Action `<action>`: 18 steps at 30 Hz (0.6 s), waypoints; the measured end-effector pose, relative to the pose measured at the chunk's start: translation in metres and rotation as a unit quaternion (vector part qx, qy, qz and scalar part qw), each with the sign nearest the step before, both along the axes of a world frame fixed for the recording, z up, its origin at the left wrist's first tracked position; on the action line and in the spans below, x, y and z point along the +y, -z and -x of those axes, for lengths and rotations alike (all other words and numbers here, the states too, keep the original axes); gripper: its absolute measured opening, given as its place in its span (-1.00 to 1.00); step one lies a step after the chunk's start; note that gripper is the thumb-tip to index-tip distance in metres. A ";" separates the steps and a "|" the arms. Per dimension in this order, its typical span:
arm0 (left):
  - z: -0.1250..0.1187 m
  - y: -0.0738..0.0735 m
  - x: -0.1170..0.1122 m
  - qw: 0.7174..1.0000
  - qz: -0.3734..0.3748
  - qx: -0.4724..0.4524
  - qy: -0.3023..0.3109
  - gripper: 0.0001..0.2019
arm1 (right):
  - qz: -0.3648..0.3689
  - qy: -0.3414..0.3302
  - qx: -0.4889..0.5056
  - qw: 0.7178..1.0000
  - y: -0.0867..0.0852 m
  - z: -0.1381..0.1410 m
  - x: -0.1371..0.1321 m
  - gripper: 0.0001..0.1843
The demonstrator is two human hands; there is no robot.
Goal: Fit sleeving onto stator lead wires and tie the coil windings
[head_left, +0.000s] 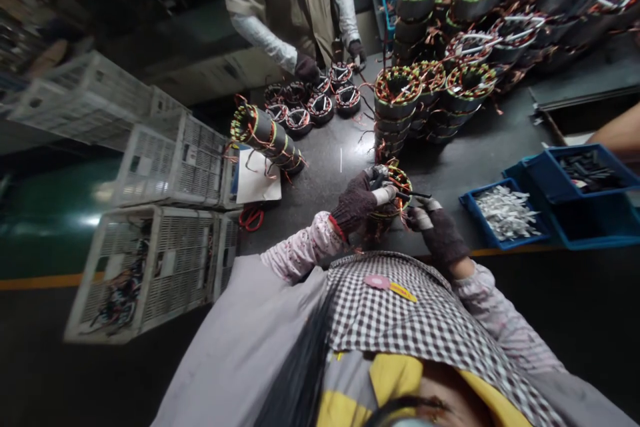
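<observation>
Motor coil [395, 190]: lower centre of frame, on the dark table [340, 167].
Left hand [357, 203]: gloved, clasped around the coil's left rim.
Right hand [440, 230]: gloved, fingertips pinched on a thin dark strip [417, 195] at the coil's right edge.
Blue tray [470, 203]: right of the hands, holding white pieces.

Your only camera sits on your head and looks steeply down and forward. Your left hand [357, 203] and right hand [440, 233] are near below it; the worktable [340, 153] runs away behind them.
</observation>
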State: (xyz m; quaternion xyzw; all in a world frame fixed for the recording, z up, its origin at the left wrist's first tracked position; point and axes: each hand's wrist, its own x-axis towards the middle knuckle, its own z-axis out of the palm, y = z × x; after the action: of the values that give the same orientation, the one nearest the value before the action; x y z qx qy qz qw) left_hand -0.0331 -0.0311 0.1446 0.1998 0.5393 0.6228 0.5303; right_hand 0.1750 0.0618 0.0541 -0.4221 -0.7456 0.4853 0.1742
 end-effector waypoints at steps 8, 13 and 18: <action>0.000 -0.019 0.005 0.999 -0.024 -0.035 0.030 -0.46 | -0.064 -0.029 -0.056 0.996 -0.032 -0.006 0.011 -0.36; -0.013 -0.030 0.014 0.995 -0.051 -0.065 0.050 -0.44 | -0.091 0.032 0.085 0.992 -0.094 -0.007 -0.002 -0.35; -0.011 -0.030 0.013 0.996 -0.037 -0.064 0.044 -0.47 | -0.021 0.087 0.178 0.980 -0.113 -0.003 -0.009 -0.65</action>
State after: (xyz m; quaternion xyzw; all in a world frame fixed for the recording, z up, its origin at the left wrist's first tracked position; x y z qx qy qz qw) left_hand -0.0218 -0.0182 0.1749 0.2030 0.4714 0.6300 0.5829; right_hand 0.1779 0.0525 0.1671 -0.3886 -0.6727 0.5201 0.3548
